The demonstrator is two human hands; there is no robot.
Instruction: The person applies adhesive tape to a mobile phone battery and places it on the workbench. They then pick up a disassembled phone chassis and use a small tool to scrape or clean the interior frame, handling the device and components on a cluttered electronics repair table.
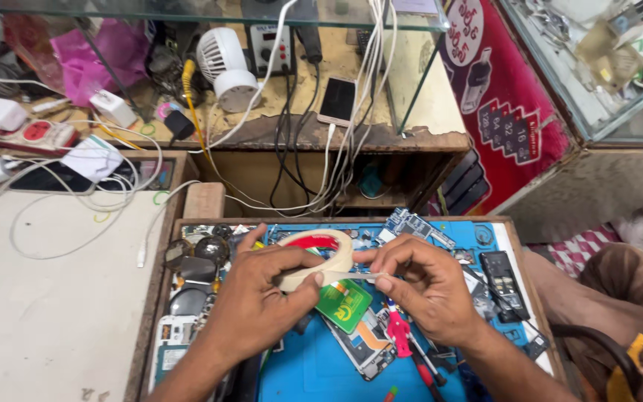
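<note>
Left hand [258, 301] grips a roll of cream-coloured masking tape [320, 257], fingers curled around its lower rim, thumb across the outer face. The roll is held tilted, just above the middle of the blue silicone work mat [314, 372] that covers the wooden desk [204, 201].

Right hand [420, 286] pinches the free end of the tape, thumb and forefinger closed tight on the strip. A short length is drawn out between the hands, running from the roll's lower edge to the right fingertips. The strip looks taut and nearly level.

Under the hands: a green rectangular card [345, 305], touching or just over an opened phone body with exposed orange and grey parts [366, 342]. A pink-handled tool [400, 327] lies beside it, toward the mat's near edge. A black phone part [501, 279] rests near the mat's right edge. Round dark lenses or discs [196, 257] sit at the left edge.

Risks, as judged:
- The strip is narrow and could tear crooked if pulled at an angle.
- The sticky side hangs close to the card and the loose parts, and might pick one up if it dips.
- The strip may fold back on itself if the tension slackens.
- The cluttered mat leaves little room to set the roll down.
</note>
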